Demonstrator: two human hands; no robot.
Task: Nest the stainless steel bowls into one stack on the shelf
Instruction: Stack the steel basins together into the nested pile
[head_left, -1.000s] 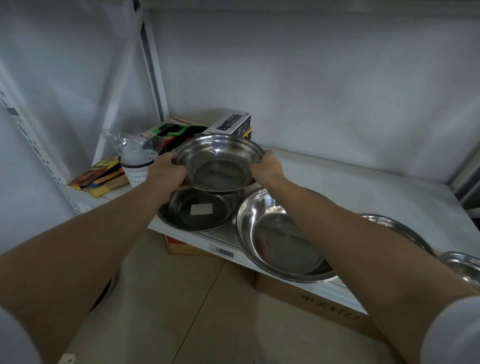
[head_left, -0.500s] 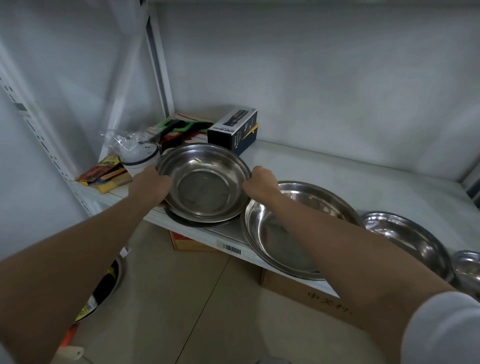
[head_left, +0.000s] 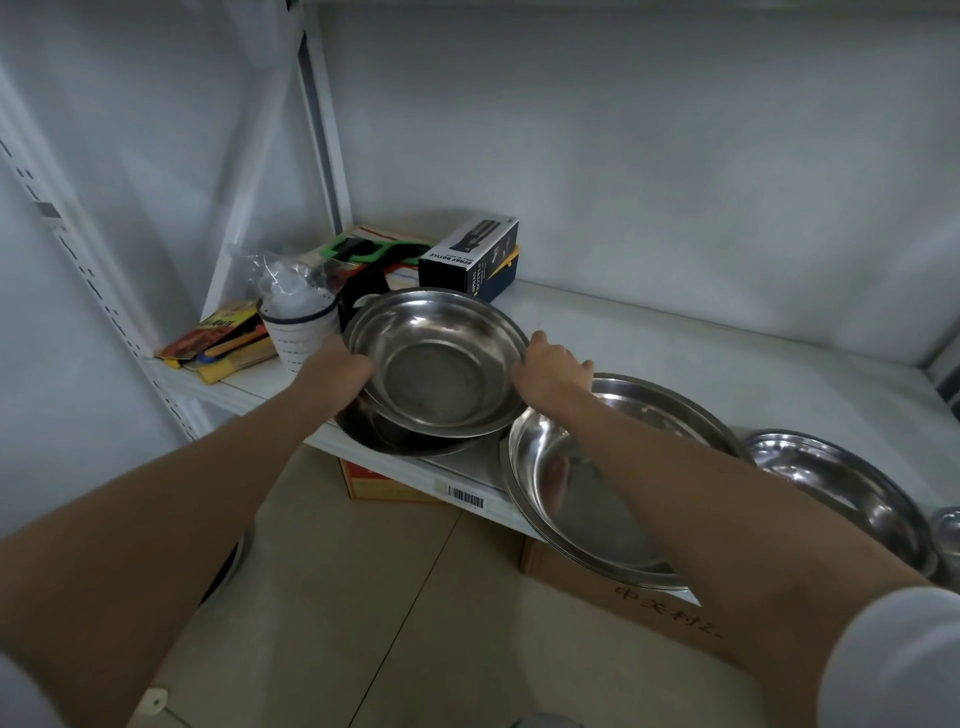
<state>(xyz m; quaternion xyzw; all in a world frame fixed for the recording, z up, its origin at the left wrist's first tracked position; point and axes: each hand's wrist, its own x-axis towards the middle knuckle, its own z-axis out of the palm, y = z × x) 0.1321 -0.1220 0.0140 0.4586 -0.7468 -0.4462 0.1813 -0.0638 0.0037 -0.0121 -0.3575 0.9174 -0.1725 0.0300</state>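
Observation:
A steel bowl (head_left: 436, 364) sits nested in a second bowl (head_left: 400, 441) at the left front of the white shelf (head_left: 675, 343). My left hand (head_left: 340, 366) holds its left rim. My right hand (head_left: 548, 371) is at its right rim with fingers loosened and spread. To the right lies a wide shallow bowl (head_left: 597, 493), overhanging the shelf edge under my right forearm. Further right is another bowl (head_left: 841, 488), and a small one (head_left: 948, 530) shows at the frame's edge.
A black spray-bottle box (head_left: 467, 260), a bagged stack of white cups (head_left: 298, 322), green-and-black packaged items (head_left: 363, 254) and flat colourful packets (head_left: 223, 338) crowd the shelf's left rear. Cardboard boxes (head_left: 665, 603) stand on the floor under the shelf.
The held bowl came down from above the lower bowl and now rests inside it. My right hand's fingers have loosened at the rim.

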